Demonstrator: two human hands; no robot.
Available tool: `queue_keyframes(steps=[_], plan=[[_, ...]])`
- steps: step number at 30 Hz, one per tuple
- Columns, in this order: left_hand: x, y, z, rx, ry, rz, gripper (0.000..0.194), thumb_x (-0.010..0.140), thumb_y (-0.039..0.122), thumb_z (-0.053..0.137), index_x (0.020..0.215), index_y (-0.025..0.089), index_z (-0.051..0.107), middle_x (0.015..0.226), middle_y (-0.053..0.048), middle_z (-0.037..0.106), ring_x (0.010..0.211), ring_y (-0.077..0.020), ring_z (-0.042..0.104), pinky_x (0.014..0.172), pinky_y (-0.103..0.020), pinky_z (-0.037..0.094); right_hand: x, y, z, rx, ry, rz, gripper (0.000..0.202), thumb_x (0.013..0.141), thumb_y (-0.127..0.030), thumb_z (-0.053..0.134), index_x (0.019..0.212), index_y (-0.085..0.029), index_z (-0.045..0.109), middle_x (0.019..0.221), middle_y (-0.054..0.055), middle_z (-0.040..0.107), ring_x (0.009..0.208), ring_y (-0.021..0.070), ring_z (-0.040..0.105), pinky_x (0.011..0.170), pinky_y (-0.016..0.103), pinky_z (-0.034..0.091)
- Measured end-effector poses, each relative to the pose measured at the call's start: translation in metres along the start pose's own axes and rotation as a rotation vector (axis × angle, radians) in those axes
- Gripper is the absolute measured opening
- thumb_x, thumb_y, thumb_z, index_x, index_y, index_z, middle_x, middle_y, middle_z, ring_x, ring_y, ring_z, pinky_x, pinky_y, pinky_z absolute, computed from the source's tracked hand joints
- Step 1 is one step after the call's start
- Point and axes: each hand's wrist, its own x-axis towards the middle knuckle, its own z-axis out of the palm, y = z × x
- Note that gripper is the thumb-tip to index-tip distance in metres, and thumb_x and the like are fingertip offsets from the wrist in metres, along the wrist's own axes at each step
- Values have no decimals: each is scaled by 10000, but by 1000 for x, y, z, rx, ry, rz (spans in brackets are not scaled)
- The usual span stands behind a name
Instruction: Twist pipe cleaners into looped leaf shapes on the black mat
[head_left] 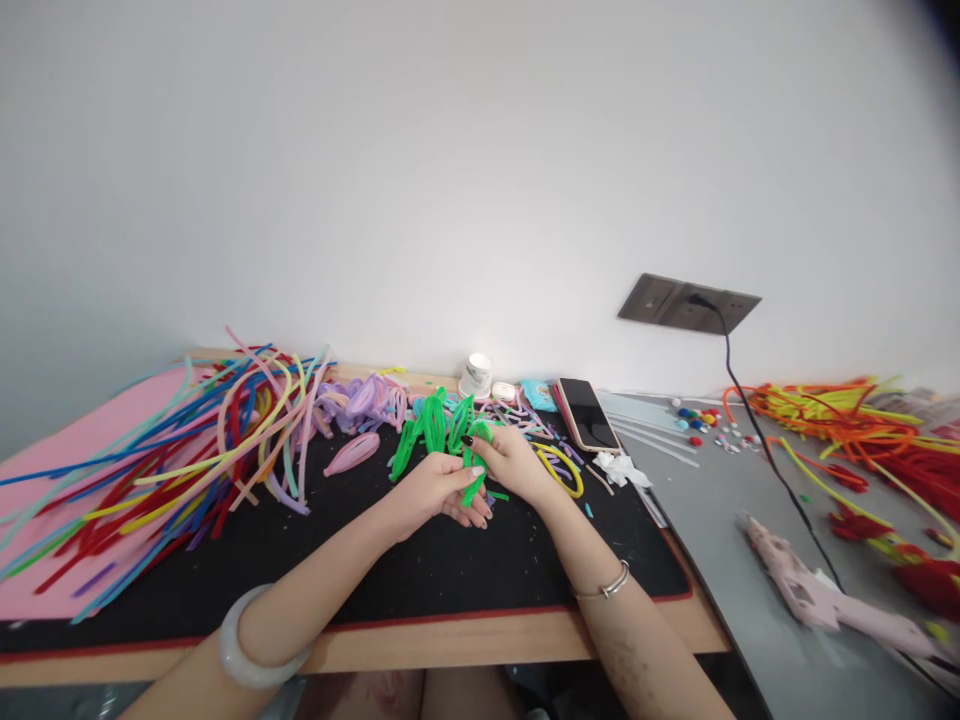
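My left hand and my right hand meet over the middle of the black mat. Between their fingers they pinch a green pipe cleaner, bent into a narrow shape whose lower end points down. Right behind the hands lie several green pipe cleaner loops, leaf-like in outline. A pink pipe cleaner loop rests on the mat to their left. Some of the green piece is covered by my fingers.
Loose coloured pipe cleaners pile up at the left on a pink sheet. Behind are purple loops and a white cup. To the right lie a phone, yellow loops, small pompoms and a pink glue gun with a cord.
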Motion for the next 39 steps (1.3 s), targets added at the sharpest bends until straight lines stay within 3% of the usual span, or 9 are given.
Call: queue_keyframes(steps=[6,8,12,18,26,32,39], plan=[[-4,7,0,51,-75,-40,413,759,522,561,762,109,586,713,-95,696,604,-166,655,551,-240,464,1,7,-4,218,25,41,301,846,-417,460,699,-156,488,572,-39,390,504,79,324,479,207,276],[-2,6,-3,145,-30,28,401,761,514,561,707,116,571,648,-50,662,548,-123,608,508,-204,425,-1,7,-5,268,-1,60,321,863,-434,434,739,-151,519,567,-38,386,493,78,318,467,206,268],[3,3,-9,251,104,173,363,762,461,580,619,140,487,436,75,433,379,-38,394,402,-154,288,-4,5,-2,309,-94,88,341,883,-443,396,856,-146,560,538,-52,351,460,73,302,444,202,248],[2,6,-7,148,136,69,290,728,375,634,866,135,548,635,11,607,564,-106,615,532,-194,461,-6,8,2,342,-50,150,160,818,-315,519,766,-173,469,533,-71,389,446,68,350,442,190,285],[-2,9,-9,138,92,41,328,735,370,644,963,148,563,819,-34,669,674,-147,680,564,-193,493,-8,6,4,249,-22,108,121,794,-207,492,691,-173,439,550,-55,427,484,75,405,467,192,320],[0,10,-8,215,176,23,310,709,383,665,874,133,585,679,-30,670,583,-149,663,513,-201,493,-7,5,8,314,-26,166,116,763,-193,522,680,-177,442,494,-66,444,428,67,396,413,180,290],[0,8,-12,252,129,30,280,697,363,675,813,120,600,598,-46,675,553,-146,652,510,-200,488,-8,8,9,420,-93,207,133,759,-198,532,713,-194,408,433,-97,431,351,57,342,358,167,229]])
